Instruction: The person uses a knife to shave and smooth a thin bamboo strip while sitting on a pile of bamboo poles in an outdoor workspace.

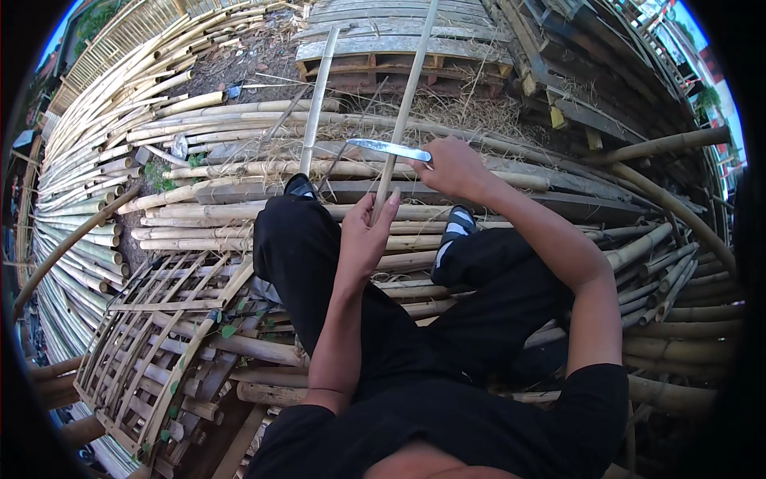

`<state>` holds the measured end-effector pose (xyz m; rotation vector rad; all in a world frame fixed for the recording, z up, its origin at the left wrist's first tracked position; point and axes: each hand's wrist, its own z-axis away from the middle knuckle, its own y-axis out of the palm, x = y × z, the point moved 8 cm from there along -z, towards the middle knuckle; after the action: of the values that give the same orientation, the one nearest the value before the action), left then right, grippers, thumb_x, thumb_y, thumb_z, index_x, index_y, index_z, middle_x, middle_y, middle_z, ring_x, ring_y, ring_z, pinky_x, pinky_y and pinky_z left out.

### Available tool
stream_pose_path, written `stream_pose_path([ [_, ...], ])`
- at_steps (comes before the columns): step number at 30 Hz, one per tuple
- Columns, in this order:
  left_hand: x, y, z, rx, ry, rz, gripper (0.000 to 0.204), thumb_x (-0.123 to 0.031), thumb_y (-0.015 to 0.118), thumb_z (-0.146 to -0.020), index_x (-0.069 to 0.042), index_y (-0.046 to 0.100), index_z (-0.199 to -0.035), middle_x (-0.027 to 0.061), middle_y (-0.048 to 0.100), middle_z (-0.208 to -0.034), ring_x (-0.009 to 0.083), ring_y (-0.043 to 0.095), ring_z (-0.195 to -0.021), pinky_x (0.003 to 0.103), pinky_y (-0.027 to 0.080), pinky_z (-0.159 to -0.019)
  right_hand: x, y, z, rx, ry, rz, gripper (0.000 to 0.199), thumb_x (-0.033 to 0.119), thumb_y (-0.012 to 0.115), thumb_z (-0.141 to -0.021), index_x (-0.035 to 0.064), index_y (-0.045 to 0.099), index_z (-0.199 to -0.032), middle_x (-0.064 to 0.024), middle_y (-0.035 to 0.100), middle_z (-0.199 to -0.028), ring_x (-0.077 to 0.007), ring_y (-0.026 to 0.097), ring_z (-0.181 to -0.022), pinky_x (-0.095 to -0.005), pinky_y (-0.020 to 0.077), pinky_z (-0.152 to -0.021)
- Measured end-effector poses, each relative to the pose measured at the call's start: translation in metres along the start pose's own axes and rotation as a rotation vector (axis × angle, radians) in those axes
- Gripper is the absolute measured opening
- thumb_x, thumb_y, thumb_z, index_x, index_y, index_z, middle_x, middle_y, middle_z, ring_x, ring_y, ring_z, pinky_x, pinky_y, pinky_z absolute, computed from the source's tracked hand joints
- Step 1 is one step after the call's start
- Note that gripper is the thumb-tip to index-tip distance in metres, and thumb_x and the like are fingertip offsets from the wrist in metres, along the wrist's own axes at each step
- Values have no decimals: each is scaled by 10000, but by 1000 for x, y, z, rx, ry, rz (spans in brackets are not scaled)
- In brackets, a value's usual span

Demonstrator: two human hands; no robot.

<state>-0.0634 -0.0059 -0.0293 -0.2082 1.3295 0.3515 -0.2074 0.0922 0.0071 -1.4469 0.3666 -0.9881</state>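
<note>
A long, narrow bamboo strip [408, 92] slants up and away from me, its near end in my left hand [369, 231]. The fingers of that hand are wrapped round it, with the thumb along its side. My right hand [455, 168] grips a knife [384, 148] by its handle, which the fingers mostly hide. The bright blade points left and crosses the strip just above my left hand. From this angle I cannot tell how deeply the edge bites, if at all. Left of the strip, a second split bamboo piece [318, 100] leans near my left foot.
Bamboo poles [279, 126] lie crosswise under and before my feet. Wooden pallets [383, 49] are stacked ahead, with more planks [614, 104] at the far right. More bamboo poles [80, 215] are piled on the left. A woven bamboo lattice [152, 335] sits at the lower left.
</note>
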Motion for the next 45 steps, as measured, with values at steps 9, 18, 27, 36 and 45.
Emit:
stream_pose_path([
  [9,-16,-1,8,-80,113,-280,304,-199,701,-836,-24,467,-754,-48,364,-544,27,290,-515,221,239,-456,3,14,-22,-116,-94,21,257,223,567,-749,-11,667,-787,-232,634,-756,-397,618,-787,-468,501,-761],
  [18,-6,3,13,-25,103,-161,274,-176,668,-861,-16,473,-754,-36,389,-538,12,341,-520,210,280,-451,-85,-50,-64,-285,340,-108,347,277,538,-825,-40,661,-755,-254,643,-759,-392,648,-743,-463,513,-688],
  [27,-14,6,11,-57,90,-237,299,-202,676,-855,-17,480,-725,-29,412,-526,15,333,-508,216,280,-449,-5,6,-17,14,-33,4,273,210,563,-739,-49,650,-747,-273,615,-727,-407,629,-748,-453,506,-726],
  [36,-11,11,11,-77,123,-218,277,-176,671,-853,-20,474,-738,16,438,-505,47,391,-446,250,314,-410,-82,-29,-57,-128,245,54,280,226,595,-737,-39,666,-797,-262,644,-781,-398,647,-792,-450,518,-753],
  [45,-11,-3,10,-128,136,-338,319,-226,691,-837,-20,471,-733,14,425,-513,57,370,-457,257,306,-419,-11,14,-25,-10,-98,31,285,245,588,-754,-29,648,-805,-248,640,-811,-410,616,-754,-473,485,-712],
])
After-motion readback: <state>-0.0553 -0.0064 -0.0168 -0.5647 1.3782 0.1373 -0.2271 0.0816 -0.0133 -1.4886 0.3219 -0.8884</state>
